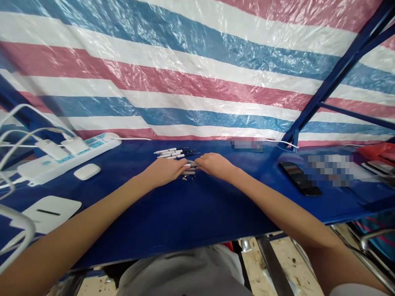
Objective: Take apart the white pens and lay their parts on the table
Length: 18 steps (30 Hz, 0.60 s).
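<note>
My left hand [165, 169] and my right hand [216, 166] are close together over the dark blue tabletop, fingers closed. A small white and grey pen part [189, 165] sits between their fingertips, partly hidden. Just below it lie short grey pen pieces [189, 172] and tiny dark and shiny bits [188, 178], too small to name. Beyond my left hand rests a group of white pen barrels with dark tips [174, 153], lying side by side and pointing right.
On the left are a white power strip [74, 156] with plugs and cables, a white rounded case [87, 172] and a white slotted box [51, 211]. A black phone [299, 178] lies right, near a red bag [378, 152]. Striped sheeting [197, 82] hangs behind the tabletop [185, 222].
</note>
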Tool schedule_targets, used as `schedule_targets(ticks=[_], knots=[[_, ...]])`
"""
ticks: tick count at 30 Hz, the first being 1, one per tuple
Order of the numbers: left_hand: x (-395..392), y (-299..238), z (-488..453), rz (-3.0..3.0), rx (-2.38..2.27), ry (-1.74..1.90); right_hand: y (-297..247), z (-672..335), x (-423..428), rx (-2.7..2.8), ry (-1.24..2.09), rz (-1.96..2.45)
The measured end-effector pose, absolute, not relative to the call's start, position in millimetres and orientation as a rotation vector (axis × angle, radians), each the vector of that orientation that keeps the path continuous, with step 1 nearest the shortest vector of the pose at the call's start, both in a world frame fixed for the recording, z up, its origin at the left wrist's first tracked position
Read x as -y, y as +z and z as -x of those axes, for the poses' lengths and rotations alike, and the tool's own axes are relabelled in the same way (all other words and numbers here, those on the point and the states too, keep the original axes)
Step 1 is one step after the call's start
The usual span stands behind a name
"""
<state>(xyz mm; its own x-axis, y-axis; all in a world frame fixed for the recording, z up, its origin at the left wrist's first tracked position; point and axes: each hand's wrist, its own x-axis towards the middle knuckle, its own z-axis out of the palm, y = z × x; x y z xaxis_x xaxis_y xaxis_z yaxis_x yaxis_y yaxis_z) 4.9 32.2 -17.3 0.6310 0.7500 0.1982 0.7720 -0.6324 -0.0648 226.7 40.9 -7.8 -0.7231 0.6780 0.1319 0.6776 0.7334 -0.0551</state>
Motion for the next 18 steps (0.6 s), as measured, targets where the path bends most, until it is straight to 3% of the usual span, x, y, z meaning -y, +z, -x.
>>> schedule_targets(ticks=[9,18], knots=[[-9.8,-25.2,4.9,2.822,1.126,-0.446,-20.5,-240.3,-23.1,2.606,0.351,0.873],[-1.8,-21.2,10.5,2.765,0.967,-0.529,-31.3,-236.2,-19.1,2.394,0.215,0.791]])
